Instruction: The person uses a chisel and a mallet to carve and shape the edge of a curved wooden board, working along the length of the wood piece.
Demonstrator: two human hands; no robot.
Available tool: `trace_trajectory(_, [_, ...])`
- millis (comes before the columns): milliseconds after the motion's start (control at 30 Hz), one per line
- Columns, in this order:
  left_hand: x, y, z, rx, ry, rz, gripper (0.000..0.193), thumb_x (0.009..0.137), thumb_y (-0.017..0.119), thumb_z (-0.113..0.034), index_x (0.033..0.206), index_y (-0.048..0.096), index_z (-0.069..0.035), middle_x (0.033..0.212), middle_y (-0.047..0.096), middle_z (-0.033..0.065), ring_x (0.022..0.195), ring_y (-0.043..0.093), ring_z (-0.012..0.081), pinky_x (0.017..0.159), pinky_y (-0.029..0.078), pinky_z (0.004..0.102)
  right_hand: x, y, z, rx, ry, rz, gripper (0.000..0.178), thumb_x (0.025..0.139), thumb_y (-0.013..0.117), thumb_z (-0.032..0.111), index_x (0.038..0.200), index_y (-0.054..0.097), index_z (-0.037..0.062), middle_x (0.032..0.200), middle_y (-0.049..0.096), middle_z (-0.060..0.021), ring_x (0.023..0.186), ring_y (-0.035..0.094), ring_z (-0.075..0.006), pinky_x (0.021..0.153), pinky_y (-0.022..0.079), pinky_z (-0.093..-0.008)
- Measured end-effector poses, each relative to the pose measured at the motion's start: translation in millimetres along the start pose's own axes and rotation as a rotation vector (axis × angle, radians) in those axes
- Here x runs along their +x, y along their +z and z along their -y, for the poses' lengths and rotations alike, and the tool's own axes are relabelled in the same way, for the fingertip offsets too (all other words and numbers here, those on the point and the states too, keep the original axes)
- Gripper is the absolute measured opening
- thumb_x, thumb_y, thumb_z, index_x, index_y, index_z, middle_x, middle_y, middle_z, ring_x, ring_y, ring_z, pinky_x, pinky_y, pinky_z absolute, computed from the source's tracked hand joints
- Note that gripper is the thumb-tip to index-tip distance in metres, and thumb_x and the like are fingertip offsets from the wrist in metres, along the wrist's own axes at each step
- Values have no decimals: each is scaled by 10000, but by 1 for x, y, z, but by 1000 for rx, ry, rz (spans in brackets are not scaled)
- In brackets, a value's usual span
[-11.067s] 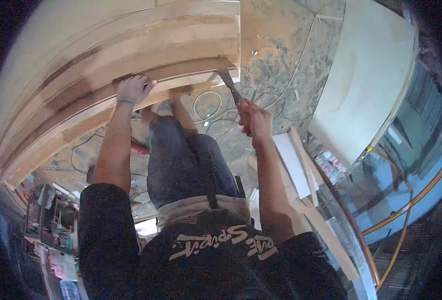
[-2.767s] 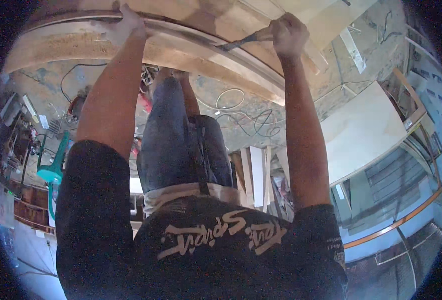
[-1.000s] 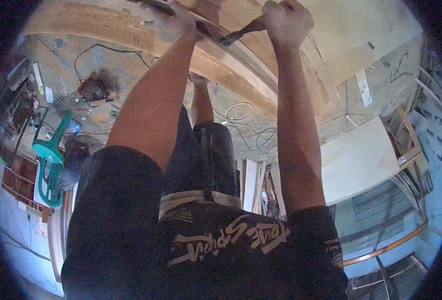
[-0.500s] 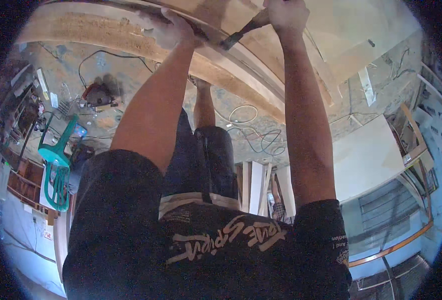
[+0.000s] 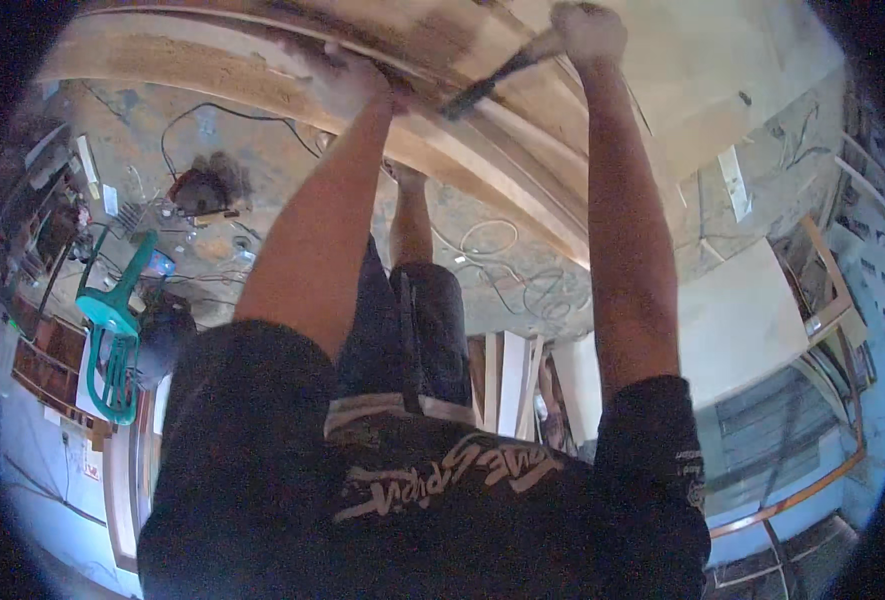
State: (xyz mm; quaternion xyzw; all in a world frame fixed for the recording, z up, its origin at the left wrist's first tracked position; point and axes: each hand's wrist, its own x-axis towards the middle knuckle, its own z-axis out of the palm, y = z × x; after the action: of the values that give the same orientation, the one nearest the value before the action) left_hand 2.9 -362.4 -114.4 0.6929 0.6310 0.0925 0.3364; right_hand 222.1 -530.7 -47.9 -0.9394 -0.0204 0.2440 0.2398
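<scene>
My right hand (image 5: 590, 38), at the upper right, is closed round the handle of what looks like a hammer (image 5: 470, 98). Its dark end points down and left, close over the long wooden pieces. My left hand (image 5: 354, 85) rests on a long curved wooden board (image 5: 182, 60), fingers stretched along it and blurred. Between the hammer's dark end and my left hand runs a short stretch of wood. Several wooden strips (image 5: 522, 150) lie side by side there, slanting down to the right.
A pale sheet (image 5: 682, 60) spans the upper right. On the dusty floor lie a dark power tool (image 5: 205, 188), looped hoses (image 5: 492, 240) and cables. A green plastic chair (image 5: 112, 320) stands at the left. Another pale panel (image 5: 702, 320) is at the right, and upright boards (image 5: 507, 375) stand behind me.
My right hand and the hammer have shifted slightly right and down in the picture. My left hand remains on the wood, a little lower in view. The whole view has shifted slightly.
</scene>
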Motion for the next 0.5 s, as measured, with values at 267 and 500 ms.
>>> trace_trajectory(267, [1,8,-7,140,-78,-24,656,1064,372,-350,1655,88,-327,1530,289,419,1108,621,548,951,522,577,-147,-17,22,437,-112,-195,137,791,704,90,741,619,-5,666,598,-34,646,538,-107,616,454,-264])
trace_trajectory(500, [0,-7,-12,-69,-148,51,677,1033,399,-216,1661,147,-230,1507,300,409,1267,531,508,1008,496,519,-240,27,71,373,-170,-290,221,890,696,177,841,585,-7,770,570,-68,690,525,-145,604,419,-294])
